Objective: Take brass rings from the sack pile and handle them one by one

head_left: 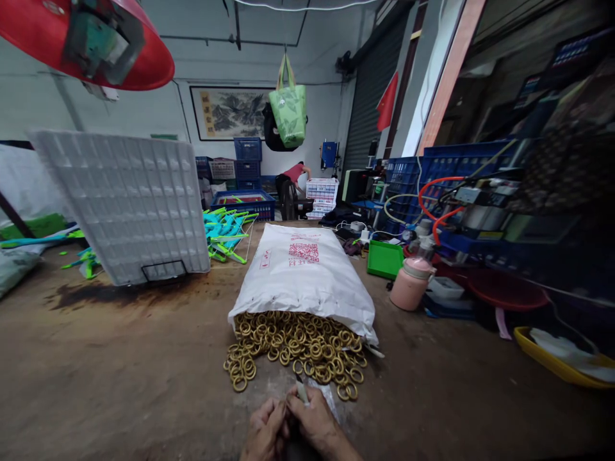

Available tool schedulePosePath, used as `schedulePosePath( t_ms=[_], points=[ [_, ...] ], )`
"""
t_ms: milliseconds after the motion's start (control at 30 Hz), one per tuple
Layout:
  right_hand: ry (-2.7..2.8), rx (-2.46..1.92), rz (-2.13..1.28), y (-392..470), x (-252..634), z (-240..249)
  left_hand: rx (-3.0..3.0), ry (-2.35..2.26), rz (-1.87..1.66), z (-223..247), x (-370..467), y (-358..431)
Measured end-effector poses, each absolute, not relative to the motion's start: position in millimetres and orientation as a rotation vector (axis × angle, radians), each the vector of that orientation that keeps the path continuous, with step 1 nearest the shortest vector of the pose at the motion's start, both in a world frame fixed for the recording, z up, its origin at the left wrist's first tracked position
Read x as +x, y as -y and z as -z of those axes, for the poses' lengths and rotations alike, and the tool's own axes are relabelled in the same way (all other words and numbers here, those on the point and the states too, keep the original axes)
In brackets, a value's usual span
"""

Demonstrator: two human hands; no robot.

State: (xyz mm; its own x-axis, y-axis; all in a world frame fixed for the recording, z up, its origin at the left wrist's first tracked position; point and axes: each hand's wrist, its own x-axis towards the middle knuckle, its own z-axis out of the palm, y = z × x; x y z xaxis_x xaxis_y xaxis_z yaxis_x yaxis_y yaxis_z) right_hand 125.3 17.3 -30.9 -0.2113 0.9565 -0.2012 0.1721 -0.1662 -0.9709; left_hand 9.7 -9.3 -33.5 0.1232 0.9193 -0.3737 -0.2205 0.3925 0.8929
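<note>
Close together at the bottom centre, my left hand (265, 428) and my right hand (318, 419) meet at the fingertips. Between the thumb and fingers of my right hand a slim pale piece with a dark tip (301, 389) sticks up; its exact kind is unclear. The fingers of my left hand are closed, and whatever they pinch is hidden. Just beyond lie many gold-coloured rings (307, 346), spilling from the open mouth of a white sack (300, 275) with red print. A clear plastic piece (327, 394) lies beside my right hand.
A white ribbed panel (129, 205) stands upright on the left of the table (120, 371). Behind it are blue and green plastic hangers (228, 234). To the right are a green tray (385, 258), a pink bottle (411, 283) and a yellow basket (552, 362). A person (294, 173) bends over far back.
</note>
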Motion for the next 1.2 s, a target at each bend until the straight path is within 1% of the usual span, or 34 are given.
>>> schedulePosePath(
  t_ms=[233,400,633,833,1200],
  points=[
    [1.422,-1.337,-1.437,-17.9,125.9,35.5,0.775,-1.149,-0.911,37.0,8.2,9.5],
    [1.402,-1.303,-1.45,-17.7,125.8,38.8,0.773,-1.113,-0.967,39.8,7.4,9.8],
    [1.412,-1.307,-1.452,-16.6,126.4,30.6,0.741,-1.155,-0.914,24.3,7.4,12.8],
    [1.388,-1.344,-1.453,-15.7,125.1,33.6,0.763,-1.164,-0.929,17.6,7.0,16.3],
    [1.332,-1.31,-1.547,-9.5,124.4,18.2,0.798,-1.077,-0.974,29.5,5.2,17.6]
  ],
)
